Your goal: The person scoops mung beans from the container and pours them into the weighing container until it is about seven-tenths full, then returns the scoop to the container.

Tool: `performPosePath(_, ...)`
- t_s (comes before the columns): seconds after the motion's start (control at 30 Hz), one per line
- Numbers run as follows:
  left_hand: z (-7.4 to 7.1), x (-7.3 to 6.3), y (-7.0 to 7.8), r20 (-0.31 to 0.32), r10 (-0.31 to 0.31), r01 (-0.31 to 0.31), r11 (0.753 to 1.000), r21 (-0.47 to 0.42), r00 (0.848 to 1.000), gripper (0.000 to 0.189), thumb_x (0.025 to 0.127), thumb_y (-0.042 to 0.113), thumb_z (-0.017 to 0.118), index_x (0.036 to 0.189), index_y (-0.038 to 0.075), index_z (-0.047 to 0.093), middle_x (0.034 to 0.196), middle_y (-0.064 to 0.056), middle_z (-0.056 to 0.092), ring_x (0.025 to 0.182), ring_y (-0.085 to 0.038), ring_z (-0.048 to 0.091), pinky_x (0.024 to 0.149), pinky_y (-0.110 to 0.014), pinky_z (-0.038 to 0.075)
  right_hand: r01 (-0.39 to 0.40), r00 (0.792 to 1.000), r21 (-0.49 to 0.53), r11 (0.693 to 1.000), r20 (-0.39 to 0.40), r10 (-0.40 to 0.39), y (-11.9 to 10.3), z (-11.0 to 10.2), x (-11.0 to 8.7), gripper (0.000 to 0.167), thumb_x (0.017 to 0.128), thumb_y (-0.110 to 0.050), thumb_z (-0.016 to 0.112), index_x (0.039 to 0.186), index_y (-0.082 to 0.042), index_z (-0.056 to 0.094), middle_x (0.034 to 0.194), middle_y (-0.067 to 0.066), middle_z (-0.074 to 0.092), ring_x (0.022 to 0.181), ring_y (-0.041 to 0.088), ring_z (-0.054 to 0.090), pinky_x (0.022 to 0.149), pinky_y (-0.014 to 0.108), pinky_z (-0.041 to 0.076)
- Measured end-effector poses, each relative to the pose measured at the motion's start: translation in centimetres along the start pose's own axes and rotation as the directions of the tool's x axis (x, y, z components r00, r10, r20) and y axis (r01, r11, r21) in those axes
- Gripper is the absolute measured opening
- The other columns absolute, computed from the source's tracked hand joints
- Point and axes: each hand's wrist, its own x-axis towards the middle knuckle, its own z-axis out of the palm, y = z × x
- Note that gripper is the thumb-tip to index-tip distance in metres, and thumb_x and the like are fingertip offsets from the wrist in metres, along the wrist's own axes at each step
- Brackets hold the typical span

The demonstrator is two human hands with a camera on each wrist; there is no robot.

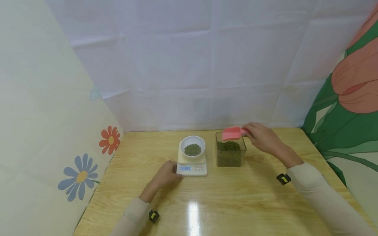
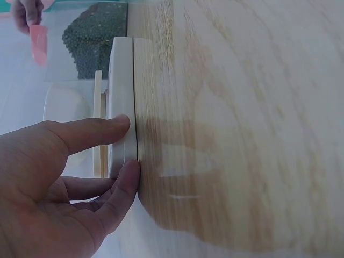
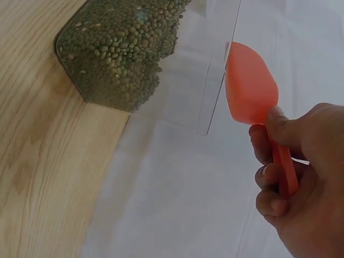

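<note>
A white kitchen scale (image 1: 192, 173) with a lit display stands on the table. On its platform sits a white bowl (image 1: 192, 139) holding small green beans (image 1: 192, 150). My left hand (image 1: 166, 174) grips the scale's near left corner, thumb on its front side and fingers round the left side. To the right stands a clear square container (image 1: 230, 162), partly filled with green beans (image 3: 126, 51). My right hand (image 1: 262, 137) holds a pink scoop (image 1: 231, 133) by its handle above the container's rim. In the right wrist view, the scoop's underside faces the camera, so its contents are hidden.
The wood-patterned table (image 1: 206, 196) meets a white cloth backdrop (image 1: 171, 72) just behind the scale and container. Flower-printed panels (image 1: 38, 114) flank both sides. A gap of bare tabletop separates scale and container.
</note>
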Motion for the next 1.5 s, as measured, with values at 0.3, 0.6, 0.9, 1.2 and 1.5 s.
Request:
performPosePath(0.3,-0.1,0.0,0.1,-0.004,-0.011,0.011,1.000,-0.001,1.000,0.035,0.084,0.011,0.087,0.115,0.000,0.074,0.099,-0.006,0.068,0.089,-0.019,0.059,0.085,-0.037,0.057,0.004,1.000,-0.019,1.000,0.003,-0.004,0.2,-0.1,0.1,0.027,0.105,-0.015,0.065,0.121,0.006,0.072,0.116,0.024,0.074,0.108,0.042,0.070,0.095,0.059,0.059)
performPosePath(0.6,-0.1,0.0,0.1,0.005,0.002,-0.002,1.000,-0.022,1.000,0.035,0.085,0.009,0.086,0.116,0.000,0.074,0.103,-0.007,0.073,0.090,-0.018,0.063,0.087,-0.039,0.060,0.006,1.000,-0.017,1.000,-0.008,-0.006,0.5,-0.4,0.3,0.025,0.103,-0.015,0.069,0.120,0.004,0.070,0.112,0.021,0.075,0.104,0.041,0.071,0.092,0.059,0.060)
performPosePath(0.9,0.0,0.1,0.0,0.012,0.005,-0.005,1.000,-0.027,1.000,0.033,0.085,0.009,0.085,0.115,0.001,0.075,0.101,-0.007,0.074,0.087,-0.017,0.065,0.085,-0.037,0.060,0.061,0.998,-0.093,0.994,-0.021,-0.063,0.0,-0.7,0.2,0.022,0.099,-0.011,0.074,0.117,0.002,0.074,0.113,0.022,0.076,0.105,0.042,0.071,0.091,0.059,0.060)
performPosePath(1.2,0.0,0.1,0.0,0.007,0.004,-0.003,1.000,-0.018,1.000,0.034,0.085,0.010,0.086,0.116,0.001,0.074,0.101,-0.007,0.073,0.089,-0.018,0.064,0.087,-0.039,0.060,0.110,0.994,-0.173,0.979,-0.003,-0.112,-0.8,-0.4,0.5,0.020,0.095,-0.007,0.076,0.113,0.002,0.076,0.106,0.019,0.076,0.098,0.038,0.071,0.087,0.055,0.062)
performPosePath(1.5,0.0,0.2,-0.1,0.004,0.002,-0.002,1.000,-0.016,1.000,0.032,0.085,0.011,0.085,0.114,0.001,0.075,0.098,-0.005,0.072,0.087,-0.017,0.063,0.084,-0.037,0.059,0.147,0.989,-0.184,0.972,0.007,-0.148,-1.1,0.3,1.0,0.015,0.092,-0.003,0.078,0.106,0.001,0.077,0.097,0.015,0.075,0.090,0.033,0.069,0.082,0.049,0.063)
